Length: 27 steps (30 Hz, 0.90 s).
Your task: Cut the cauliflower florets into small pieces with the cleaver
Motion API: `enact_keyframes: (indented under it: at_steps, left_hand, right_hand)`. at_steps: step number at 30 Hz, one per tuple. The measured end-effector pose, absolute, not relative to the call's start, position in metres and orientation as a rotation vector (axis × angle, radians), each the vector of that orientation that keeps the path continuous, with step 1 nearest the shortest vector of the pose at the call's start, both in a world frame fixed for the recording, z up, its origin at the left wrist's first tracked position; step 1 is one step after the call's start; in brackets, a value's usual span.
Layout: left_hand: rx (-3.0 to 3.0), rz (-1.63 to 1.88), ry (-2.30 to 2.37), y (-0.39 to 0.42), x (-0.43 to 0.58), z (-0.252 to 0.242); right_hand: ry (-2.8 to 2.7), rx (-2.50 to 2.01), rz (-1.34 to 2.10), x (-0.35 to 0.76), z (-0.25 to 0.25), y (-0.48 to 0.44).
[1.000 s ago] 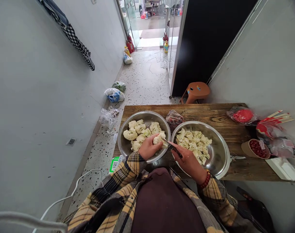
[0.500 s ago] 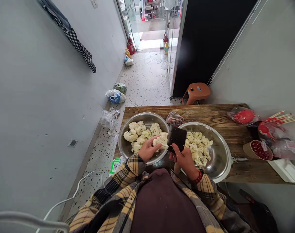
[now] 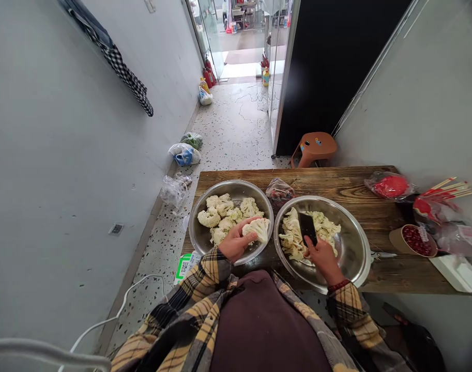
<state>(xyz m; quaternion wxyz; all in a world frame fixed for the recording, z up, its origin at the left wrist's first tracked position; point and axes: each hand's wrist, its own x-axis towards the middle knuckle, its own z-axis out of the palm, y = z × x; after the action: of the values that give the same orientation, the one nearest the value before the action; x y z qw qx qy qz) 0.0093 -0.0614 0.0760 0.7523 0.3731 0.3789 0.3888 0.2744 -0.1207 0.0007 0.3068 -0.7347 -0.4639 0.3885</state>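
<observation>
My left hand (image 3: pixel 237 243) is closed around a piece of cauliflower (image 3: pixel 258 229), held over the right side of the left steel bowl (image 3: pixel 193 235). Large cauliflower chunks (image 3: pixel 220 205) lie in that bowl. In my right hand (image 3: pixel 324 258) is a dark-bladed cleaver (image 3: pixel 307 227), its blade pointing away from me above the right steel bowl (image 3: pixel 362 253). Smaller cut florets (image 3: pixel 292 237) fill the left and middle of that bowl. The cleaver's handle is mostly hidden by my fingers.
Behind the bowls on the wooden table (image 3: pixel 344 181) lies a crumpled plastic bag (image 3: pixel 279 190). Scissors (image 3: pixel 383 254) sit right of the bowls. Farther right are a tub of red beans (image 3: pixel 414 240) and skewers (image 3: pixel 448 187). An orange stool (image 3: pixel 317 145) stands beyond the table.
My right hand has moved the cleaver right, away from the held cauliflower and over the right bowl. My left hand has stayed nearly in place with the cauliflower.
</observation>
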Motion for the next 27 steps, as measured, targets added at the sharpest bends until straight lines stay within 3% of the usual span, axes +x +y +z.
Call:
enact_keyframes:
  at_steps: [4,14,27]
  left_hand:
    - [0.805,0.896,0.848,-0.060,0.014,0.079]
    - [0.917,0.985,0.966,-0.058,0.024,0.070]
    - [0.964,0.972,1.072,-0.068,0.020,0.072]
  right_hand:
    - [-1.209,-1.952,1.026,0.268,0.002,-0.137]
    - [-1.542,-1.547,0.903,0.192,0.081,-0.133]
    - [-1.769,-1.411,0.756,0.182,0.067,-0.130]
